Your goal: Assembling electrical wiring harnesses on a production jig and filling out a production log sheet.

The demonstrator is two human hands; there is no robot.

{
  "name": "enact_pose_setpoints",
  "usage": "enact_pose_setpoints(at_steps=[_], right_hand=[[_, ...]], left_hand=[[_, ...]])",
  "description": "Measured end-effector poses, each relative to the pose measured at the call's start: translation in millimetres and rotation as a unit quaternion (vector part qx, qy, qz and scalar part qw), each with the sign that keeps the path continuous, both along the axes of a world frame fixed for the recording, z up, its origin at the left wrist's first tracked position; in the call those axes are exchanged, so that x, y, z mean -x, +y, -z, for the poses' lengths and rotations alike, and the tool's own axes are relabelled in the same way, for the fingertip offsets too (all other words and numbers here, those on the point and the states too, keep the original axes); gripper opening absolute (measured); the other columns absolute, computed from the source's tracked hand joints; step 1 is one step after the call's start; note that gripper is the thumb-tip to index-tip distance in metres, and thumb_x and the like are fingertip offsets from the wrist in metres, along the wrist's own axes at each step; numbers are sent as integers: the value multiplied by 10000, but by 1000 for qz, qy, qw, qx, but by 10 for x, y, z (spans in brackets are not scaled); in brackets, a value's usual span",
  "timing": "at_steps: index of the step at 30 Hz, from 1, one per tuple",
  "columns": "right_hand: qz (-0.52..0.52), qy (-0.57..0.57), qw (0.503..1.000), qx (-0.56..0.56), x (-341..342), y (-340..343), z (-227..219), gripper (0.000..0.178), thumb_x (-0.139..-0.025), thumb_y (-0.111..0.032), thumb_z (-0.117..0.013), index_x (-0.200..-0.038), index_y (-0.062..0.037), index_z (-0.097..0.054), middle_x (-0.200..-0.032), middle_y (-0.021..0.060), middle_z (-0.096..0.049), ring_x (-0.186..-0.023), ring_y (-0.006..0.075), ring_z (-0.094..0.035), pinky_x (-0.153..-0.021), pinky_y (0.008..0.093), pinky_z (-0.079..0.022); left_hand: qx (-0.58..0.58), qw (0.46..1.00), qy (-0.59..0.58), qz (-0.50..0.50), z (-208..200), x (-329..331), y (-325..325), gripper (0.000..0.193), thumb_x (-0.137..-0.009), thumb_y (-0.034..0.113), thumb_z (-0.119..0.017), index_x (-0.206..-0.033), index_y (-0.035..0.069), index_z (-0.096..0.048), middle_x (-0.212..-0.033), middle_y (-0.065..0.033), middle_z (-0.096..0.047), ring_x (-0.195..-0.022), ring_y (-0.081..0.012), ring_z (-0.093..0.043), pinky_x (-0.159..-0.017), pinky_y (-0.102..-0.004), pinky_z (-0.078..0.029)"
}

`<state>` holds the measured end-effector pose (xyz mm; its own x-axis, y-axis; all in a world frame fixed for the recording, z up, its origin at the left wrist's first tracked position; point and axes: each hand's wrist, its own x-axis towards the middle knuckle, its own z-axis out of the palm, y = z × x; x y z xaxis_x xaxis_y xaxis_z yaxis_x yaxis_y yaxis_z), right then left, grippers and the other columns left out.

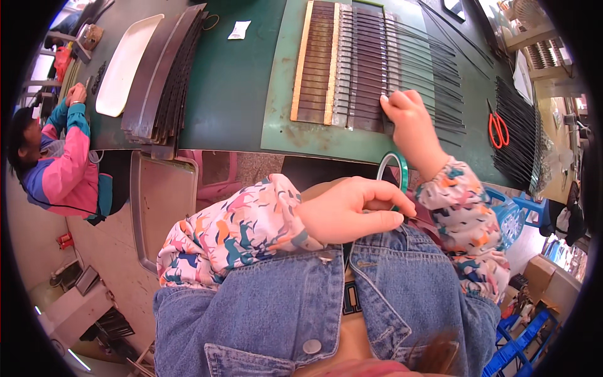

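Note:
My left hand (352, 213) is closed in front of my chest, pinching a roll of green tape (397, 169) near the table's edge. My right hand (411, 122) reaches onto the green mat (282, 125) and presses its fingers on the near end of a row of dark strips (364, 63). The strips lie side by side across two tan bars (301, 63), with thin black rods (440, 69) fanning out to the right.
A stack of long dark strips (166, 69) and a white tray (125, 63) lie at the left. Red-handled scissors (498, 129) and a bundle of black rods (518, 132) lie at the right. Another person in a pink jacket (59, 169) sits at far left.

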<state>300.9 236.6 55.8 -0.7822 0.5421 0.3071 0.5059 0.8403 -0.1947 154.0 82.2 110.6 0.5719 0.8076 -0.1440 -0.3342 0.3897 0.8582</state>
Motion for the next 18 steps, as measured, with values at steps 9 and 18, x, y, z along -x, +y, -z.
enact_pose_setpoints(at_steps=[9, 18], right_hand=[[-4, 19, 997, -77, -43, -135, 85, 309, -716, -16, -591, -1015, 42, -641, -843, 76, -556, -875, 255, -531, -778, 319, -483], [-26, 33, 999, -27, -130, -218, -116, 306, -695, -42, -595, -975, 72, -639, -830, 62, -552, -826, 232, -526, -713, 327, -481]], left_hand=[[51, 999, 10, 14, -36, 51, 134, 254, -919, 86, -556, -1142, -25, -607, -1179, -123, -622, -1095, -169, -574, -956, -310, -432], [122, 990, -63, -38, 1, 8, 175, 233, -911, 49, -551, -1118, -45, -602, -1147, -166, -626, -1099, -227, -581, -992, -363, -418]])
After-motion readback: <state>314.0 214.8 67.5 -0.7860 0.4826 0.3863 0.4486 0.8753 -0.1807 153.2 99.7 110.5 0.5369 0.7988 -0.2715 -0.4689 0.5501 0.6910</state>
